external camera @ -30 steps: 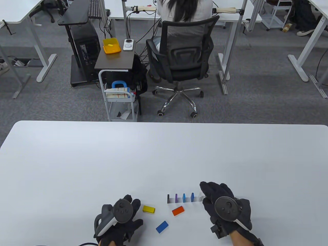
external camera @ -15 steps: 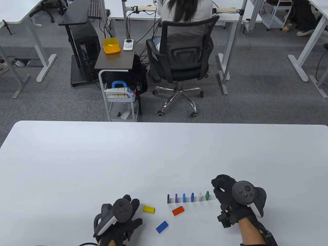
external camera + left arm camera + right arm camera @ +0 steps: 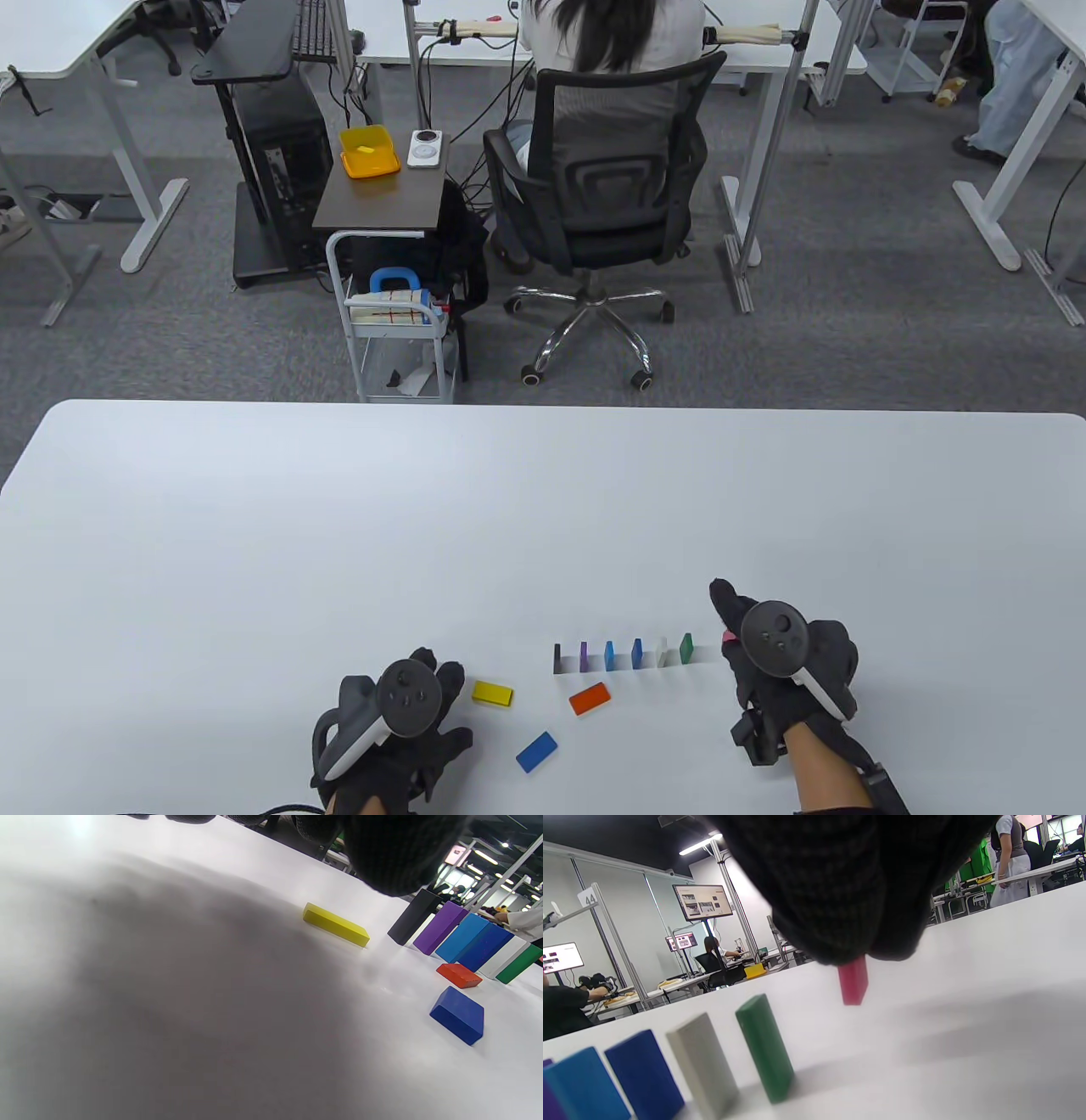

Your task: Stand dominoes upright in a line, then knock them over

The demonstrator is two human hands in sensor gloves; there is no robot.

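Since half a second ago the right hand (image 3: pixel 785 671) has come back toward the row and a little nearer the table's front edge, and it now carries a pink domino (image 3: pixel 853 981); its fingers are curled round the upper end of that piece, which hangs upright with its lower end clear of the white table (image 3: pixel 339 526), just to the right of the green domino (image 3: pixel 686 649); in the table view only a speck of pink shows at the fingertips. Six dominoes stand upright in a line running left to right: the black domino (image 3: pixel 557 658), the purple domino (image 3: pixel 584 655), the light blue domino (image 3: pixel 609 654), the dark blue domino (image 3: pixel 637 653), the white domino (image 3: pixel 662 652) and the green one at the right end; none of them touches its neighbour; the row has not shifted. Three pieces lie flat in front of and to the left of the row: the yellow domino (image 3: pixel 492 694), the orange domino (image 3: pixel 589 698) and a blue domino (image 3: pixel 536 751). The left hand (image 3: pixel 399 722) rests where it was, near the front edge and just left of the yellow piece, holding nothing, its fingers loosely spread on the table. Beyond the table a person sits in a black office chair (image 3: pixel 598 187) with their back to the camera.
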